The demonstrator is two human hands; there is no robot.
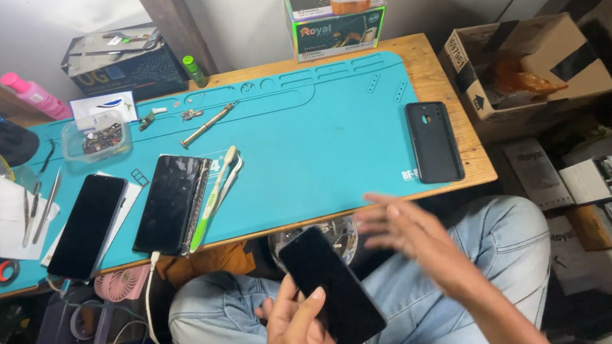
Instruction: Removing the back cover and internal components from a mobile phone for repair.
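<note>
My left hand (pixel 296 329) grips a black smartphone (pixel 332 288) by its lower end, screen up, over my lap. Blurred and with fingers spread, my right hand (pixel 407 231) hovers just right of the phone's top and holds nothing. On the teal work mat (pixel 317 127) lie a black phone (pixel 86 226), an opened phone with its screen lifted (pixel 172 203), a green-handled toothbrush (pixel 213 197) leaning on it, and a black phone back cover (pixel 433 141) at the right.
A clear plastic tub of small parts (pixel 98 141), a metal screwdriver (pixel 206 125), tweezers on white tissue (pixel 32 208) and a green bottle (pixel 195 70) sit on the bench. Boxes (pixel 334 24) stand at the back. An open cardboard box (pixel 524 75) is at the right.
</note>
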